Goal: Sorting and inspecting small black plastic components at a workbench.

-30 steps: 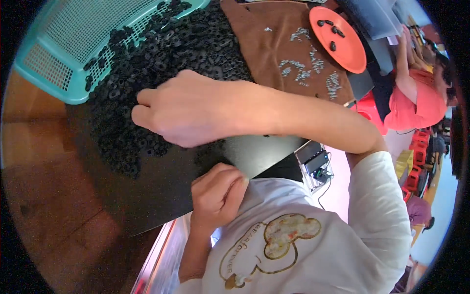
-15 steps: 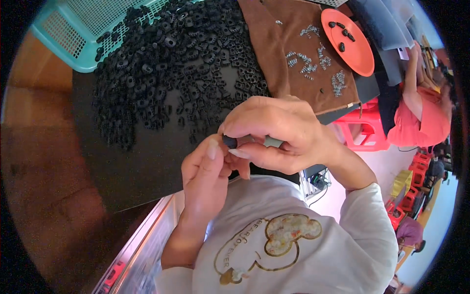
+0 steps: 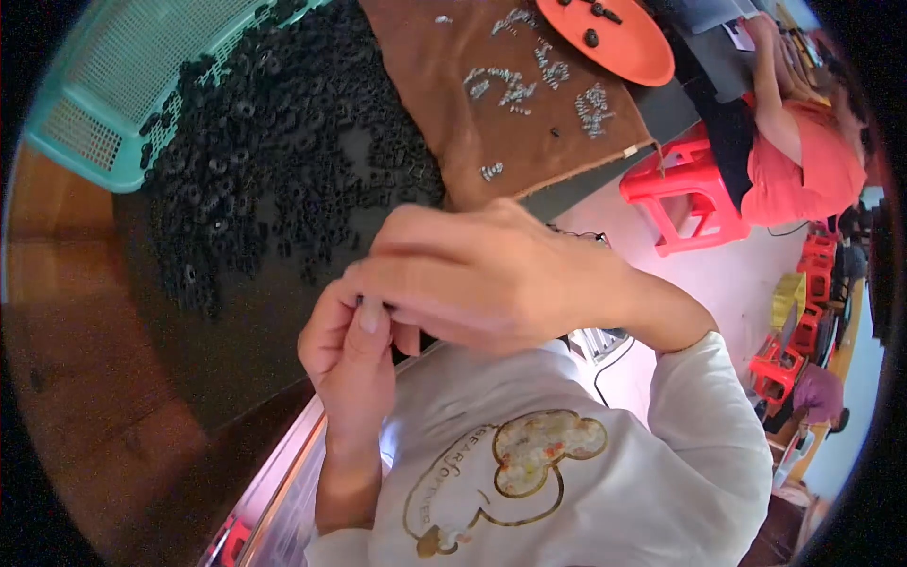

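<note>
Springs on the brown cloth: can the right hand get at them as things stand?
Probably yes: the springs lie uncovered on the brown cloth, and nothing seems to stand between them and the right hand. It meets the left hand, though, so may need freeing first.

A small black piece (image 3: pixel 360 300), mostly hidden, shows as a dark sliver at the tip of the thumb among the fingers (image 3: pixel 369 326) of the left hand (image 3: pixel 351 364). The right hand (image 3: pixel 472 274) covers the rest from above, so its full shape, material and tilt cannot be told.
</note>
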`<state>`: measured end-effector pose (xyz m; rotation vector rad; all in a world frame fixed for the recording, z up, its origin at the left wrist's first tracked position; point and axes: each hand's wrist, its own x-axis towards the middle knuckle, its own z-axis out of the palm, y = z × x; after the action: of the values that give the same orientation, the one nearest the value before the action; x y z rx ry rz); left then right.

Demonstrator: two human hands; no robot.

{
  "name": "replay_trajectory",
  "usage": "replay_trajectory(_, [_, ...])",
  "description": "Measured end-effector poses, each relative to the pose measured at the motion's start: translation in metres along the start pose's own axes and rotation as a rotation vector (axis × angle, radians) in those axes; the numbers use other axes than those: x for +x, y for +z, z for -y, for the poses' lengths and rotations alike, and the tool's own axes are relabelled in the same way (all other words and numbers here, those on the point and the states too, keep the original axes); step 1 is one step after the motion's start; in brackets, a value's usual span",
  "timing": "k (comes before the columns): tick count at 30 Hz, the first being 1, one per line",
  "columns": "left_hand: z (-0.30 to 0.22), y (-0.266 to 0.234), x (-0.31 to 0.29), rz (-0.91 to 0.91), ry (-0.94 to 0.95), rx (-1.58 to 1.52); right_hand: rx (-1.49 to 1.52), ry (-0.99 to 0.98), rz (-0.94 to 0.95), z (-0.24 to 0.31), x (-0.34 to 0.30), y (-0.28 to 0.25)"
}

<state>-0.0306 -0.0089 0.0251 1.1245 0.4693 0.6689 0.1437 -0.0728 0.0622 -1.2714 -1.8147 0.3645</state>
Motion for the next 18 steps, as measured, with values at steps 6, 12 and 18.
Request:
replay_trajectory(6, [0.004, 0.010, -0.002, 0.054, -0.168, -0.246, -0.077, -0.066, -0.083, -0.014, -0.023, 0.000])
replay_trajectory(12, [0.009, 0.012, 0.004, 0.009, -0.163, -0.151, -0.106, -0.074, -0.057, -0.015, -0.026, -0.005])
replay_trajectory(18, [0.011, 0.010, 0.008, 0.035, -0.102, -0.088, -0.062, 0.011, -0.002, -0.020, -0.039, -0.024])
